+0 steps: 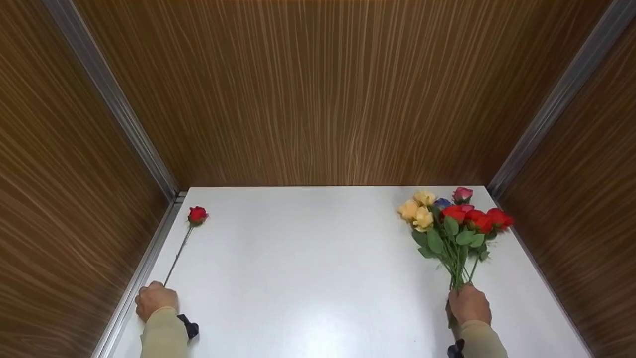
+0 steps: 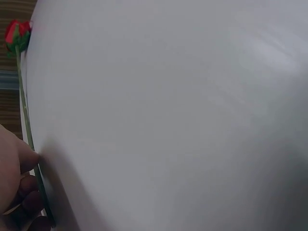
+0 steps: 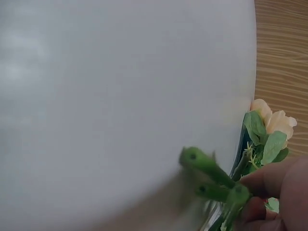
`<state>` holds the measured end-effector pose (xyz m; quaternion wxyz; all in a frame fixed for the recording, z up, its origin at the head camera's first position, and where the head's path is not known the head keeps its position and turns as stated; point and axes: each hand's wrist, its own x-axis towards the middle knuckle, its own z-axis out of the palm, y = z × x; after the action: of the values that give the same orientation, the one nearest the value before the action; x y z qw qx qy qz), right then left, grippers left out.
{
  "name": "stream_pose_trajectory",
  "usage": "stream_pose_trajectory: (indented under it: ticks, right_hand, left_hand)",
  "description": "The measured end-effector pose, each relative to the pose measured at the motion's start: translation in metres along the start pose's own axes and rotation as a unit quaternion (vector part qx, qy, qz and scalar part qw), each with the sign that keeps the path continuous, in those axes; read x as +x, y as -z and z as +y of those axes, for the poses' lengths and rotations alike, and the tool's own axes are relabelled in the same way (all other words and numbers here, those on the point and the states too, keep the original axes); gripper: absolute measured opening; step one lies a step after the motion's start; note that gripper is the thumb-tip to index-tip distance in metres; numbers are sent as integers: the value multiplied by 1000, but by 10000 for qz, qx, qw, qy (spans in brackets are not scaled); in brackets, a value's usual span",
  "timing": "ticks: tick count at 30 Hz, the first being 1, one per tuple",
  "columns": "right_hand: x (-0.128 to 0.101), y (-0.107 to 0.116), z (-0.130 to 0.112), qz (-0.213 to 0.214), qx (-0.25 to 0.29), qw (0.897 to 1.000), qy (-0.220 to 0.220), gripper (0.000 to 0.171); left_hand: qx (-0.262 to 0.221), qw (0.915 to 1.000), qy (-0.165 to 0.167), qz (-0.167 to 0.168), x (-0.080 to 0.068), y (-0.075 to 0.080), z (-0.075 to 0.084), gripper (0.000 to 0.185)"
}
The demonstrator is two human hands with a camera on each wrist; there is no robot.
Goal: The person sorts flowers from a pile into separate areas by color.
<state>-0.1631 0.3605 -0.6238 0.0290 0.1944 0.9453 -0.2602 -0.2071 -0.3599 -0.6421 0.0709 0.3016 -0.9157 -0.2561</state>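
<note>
Nearest the viewer, two hands rest on the white counter. The left hand, at the near left edge, curls its fingers around the stem end of one single red rose, which lies flat along the left edge, bloom pointing away. The right hand clasps the gathered stems of one bouquet near the right edge. Its blooms count three yellow, about three red, one pink, one blue. Beyond stand three wood-grain walls.

The head camera looks down from high up at the whole white table. Each wrist camera sits low and very close, looking across that same table from its own side
</note>
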Motion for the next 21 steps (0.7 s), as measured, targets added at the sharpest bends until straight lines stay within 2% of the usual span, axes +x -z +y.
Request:
stream_pose_trajectory:
  ticks: [10, 13, 15, 18, 21]
  right_hand:
    - [0, -2, 3, 105, 41, 9999, 90, 29]
    - [0, 0, 3, 41, 238, 9997, 86, 31]
    - [-1, 1, 3, -41, 481, 9988, 105, 36]
    - [-1, 2, 2, -174, 899, 9955, 225, 54]
    - [-2, 3, 1, -222, 1248, 9915, 306, 66]
  left_hand:
    - [-131, 9998, 10, -123, -3, 2, -1, 36]
    - [-265, 9996, 9, -138, -5, 3, 1, 36]
    - [-362, 9993, 8, -131, -8, 3, 3, 36]
    - [-525, 9986, -47, -56, -12, 3, 8, 36]
    - [-565, 9981, -229, 85, -14, 1, 15, 34]
